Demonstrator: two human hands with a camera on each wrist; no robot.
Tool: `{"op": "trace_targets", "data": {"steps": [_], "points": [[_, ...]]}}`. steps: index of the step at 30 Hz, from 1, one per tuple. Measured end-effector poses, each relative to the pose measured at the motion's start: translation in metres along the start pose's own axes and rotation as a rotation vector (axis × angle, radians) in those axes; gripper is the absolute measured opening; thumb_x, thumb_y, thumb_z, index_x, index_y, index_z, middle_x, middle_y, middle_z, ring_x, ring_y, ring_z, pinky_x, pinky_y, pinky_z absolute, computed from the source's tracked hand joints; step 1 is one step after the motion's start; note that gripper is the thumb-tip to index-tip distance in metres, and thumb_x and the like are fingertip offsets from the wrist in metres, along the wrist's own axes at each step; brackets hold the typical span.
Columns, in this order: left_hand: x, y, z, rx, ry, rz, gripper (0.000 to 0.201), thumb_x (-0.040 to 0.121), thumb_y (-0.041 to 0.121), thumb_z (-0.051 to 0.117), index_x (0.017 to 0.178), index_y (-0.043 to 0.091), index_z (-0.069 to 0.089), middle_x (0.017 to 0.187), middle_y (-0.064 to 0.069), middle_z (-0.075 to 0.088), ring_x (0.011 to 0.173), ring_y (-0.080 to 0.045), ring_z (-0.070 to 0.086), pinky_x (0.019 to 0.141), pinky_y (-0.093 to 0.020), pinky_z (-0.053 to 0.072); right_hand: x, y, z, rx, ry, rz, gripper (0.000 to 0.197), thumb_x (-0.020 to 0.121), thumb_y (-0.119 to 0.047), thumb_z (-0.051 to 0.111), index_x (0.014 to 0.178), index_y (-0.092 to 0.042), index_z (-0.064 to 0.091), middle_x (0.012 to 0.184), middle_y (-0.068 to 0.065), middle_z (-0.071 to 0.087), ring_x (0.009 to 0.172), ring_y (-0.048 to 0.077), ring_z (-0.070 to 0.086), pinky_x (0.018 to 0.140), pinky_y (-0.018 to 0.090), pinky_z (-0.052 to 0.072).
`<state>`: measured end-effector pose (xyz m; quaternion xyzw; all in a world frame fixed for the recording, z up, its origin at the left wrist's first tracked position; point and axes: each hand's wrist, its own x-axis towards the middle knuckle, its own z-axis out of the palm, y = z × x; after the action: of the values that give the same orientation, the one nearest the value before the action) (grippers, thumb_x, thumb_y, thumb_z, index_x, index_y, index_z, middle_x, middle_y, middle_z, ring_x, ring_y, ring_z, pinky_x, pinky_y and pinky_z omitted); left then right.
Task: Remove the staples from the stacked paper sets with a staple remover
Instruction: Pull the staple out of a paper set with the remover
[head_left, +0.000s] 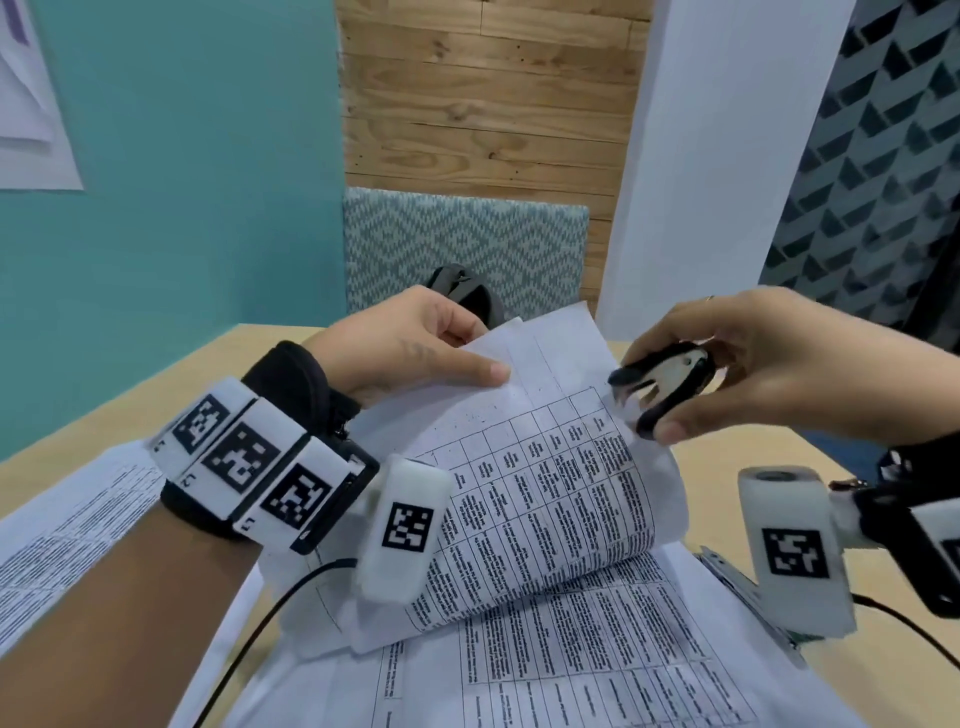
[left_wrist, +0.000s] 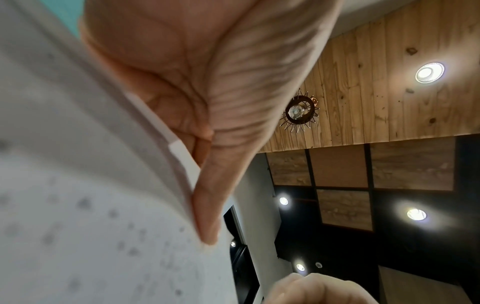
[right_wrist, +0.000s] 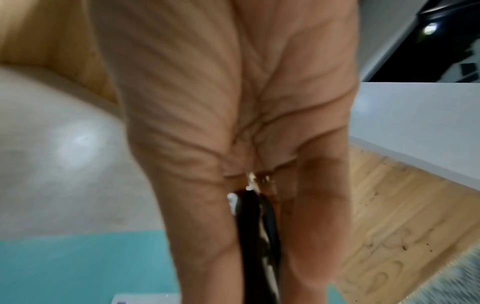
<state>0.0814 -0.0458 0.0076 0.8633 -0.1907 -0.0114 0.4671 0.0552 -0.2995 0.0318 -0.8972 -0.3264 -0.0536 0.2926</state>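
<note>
Left hand (head_left: 410, 343) pinches far corner of lifted paper set (head_left: 550, 467), thumb on top, sheets curling up off stack (head_left: 597, 670) on wooden table (head_left: 727, 467). Right hand (head_left: 769, 364) grips black-and-white staple remover (head_left: 660, 384) between thumb and fingers, claws parted, just beside raised set's right edge. Contact with paper unclear, frame blurred.

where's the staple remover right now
In the head view, the staple remover sits right of centre, pinched in the right hand, just beside the lifted paper set.
</note>
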Motion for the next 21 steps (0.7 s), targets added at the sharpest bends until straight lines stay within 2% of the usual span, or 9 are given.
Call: {"op": "trace_targets", "data": {"steps": [3,5,6,8,10,12,16,19,21], "points": [[-0.001,0.001,-0.002,-0.037,0.004,0.021,0.023,0.068,0.02,0.075,0.087,0.007,0.071,0.087,-0.016,0.072,0.069,-0.021,0.066,0.07,-0.033,0.055,0.001,0.009,-0.006,0.118,-0.033,0.03,0.05,0.043,-0.045,0.083,0.089,-0.029,0.072,0.104,-0.012,0.066,0.089,0.018,0.068,0.079,0.028,0.055],[-0.001,0.001,-0.003,-0.052,-0.007,0.021,0.028,0.067,0.016,0.075,0.092,0.005,0.07,0.092,-0.02,0.071,0.073,-0.025,0.065,0.075,-0.038,0.054,0.005,0.013,0.0,0.214,-0.093,0.066,0.055,0.04,-0.042,0.086,0.09,-0.023,0.073,0.112,-0.01,0.064,0.093,0.035,0.065,0.079,0.038,0.053],[-0.002,0.002,-0.003,-0.061,-0.021,0.022,0.027,0.069,0.011,0.074,0.095,0.004,0.069,0.094,-0.022,0.07,0.075,-0.026,0.065,0.077,-0.038,0.053,0.007,0.014,0.004,0.263,-0.121,0.077,0.055,0.041,-0.037,0.089,0.091,-0.02,0.073,0.114,-0.006,0.064,0.098,0.041,0.061,0.082,0.044,0.052],[-0.002,0.004,-0.002,-0.082,-0.053,0.029,0.025,0.073,0.002,0.072,0.098,0.003,0.067,0.097,-0.022,0.069,0.078,-0.028,0.064,0.077,-0.037,0.053,0.011,0.015,0.013,0.366,-0.18,0.072,0.06,0.04,-0.034,0.092,0.094,-0.017,0.072,0.111,0.014,0.066,0.1,0.049,0.058,0.087,0.055,0.047],[-0.002,0.005,-0.001,-0.099,-0.086,0.043,0.027,0.075,-0.002,0.071,0.101,0.004,0.066,0.098,-0.021,0.07,0.082,-0.03,0.064,0.08,-0.04,0.053,0.014,0.011,0.02,0.452,-0.232,0.074,0.064,0.04,-0.038,0.092,0.096,-0.014,0.072,0.103,0.025,0.067,0.089,0.043,0.064,0.087,0.057,0.046],[-0.003,0.007,0.0,-0.117,-0.124,0.067,0.031,0.075,-0.006,0.07,0.104,0.004,0.065,0.101,-0.021,0.069,0.086,-0.031,0.065,0.082,-0.041,0.053,0.016,0.007,0.025,0.482,-0.285,0.068,0.066,0.041,-0.039,0.091,0.098,-0.013,0.072,0.099,0.022,0.069,0.083,0.031,0.065,0.084,0.055,0.048],[-0.002,0.015,0.003,-0.1,-0.197,0.107,0.038,0.077,-0.017,0.062,0.109,0.004,0.063,0.103,-0.019,0.069,0.088,-0.029,0.064,0.082,-0.043,0.052,0.017,0.004,0.032,0.441,-0.302,0.053,0.07,0.035,-0.047,0.089,0.097,-0.018,0.073,0.095,0.018,0.071,0.08,0.03,0.064,0.083,0.059,0.047],[-0.001,0.025,0.002,-0.067,-0.203,0.139,0.046,0.068,-0.015,0.064,0.108,0.008,0.063,0.102,-0.021,0.068,0.083,-0.026,0.063,0.068,-0.03,0.053,0.017,0.004,0.031,0.431,-0.262,0.036,0.073,0.031,-0.049,0.09,0.095,-0.018,0.074,0.092,0.02,0.071,0.081,0.035,0.064,0.083,0.06,0.047],[-0.006,0.028,-0.009,-0.058,-0.157,0.147,0.051,0.059,-0.001,0.074,0.107,0.014,0.065,0.101,-0.017,0.069,0.085,-0.021,0.065,0.07,-0.025,0.055,0.017,0.005,0.026,0.439,-0.198,0.009,0.075,0.027,-0.05,0.09,0.093,-0.019,0.075,0.089,0.021,0.071,0.078,0.033,0.064,0.076,0.049,0.052]]}}
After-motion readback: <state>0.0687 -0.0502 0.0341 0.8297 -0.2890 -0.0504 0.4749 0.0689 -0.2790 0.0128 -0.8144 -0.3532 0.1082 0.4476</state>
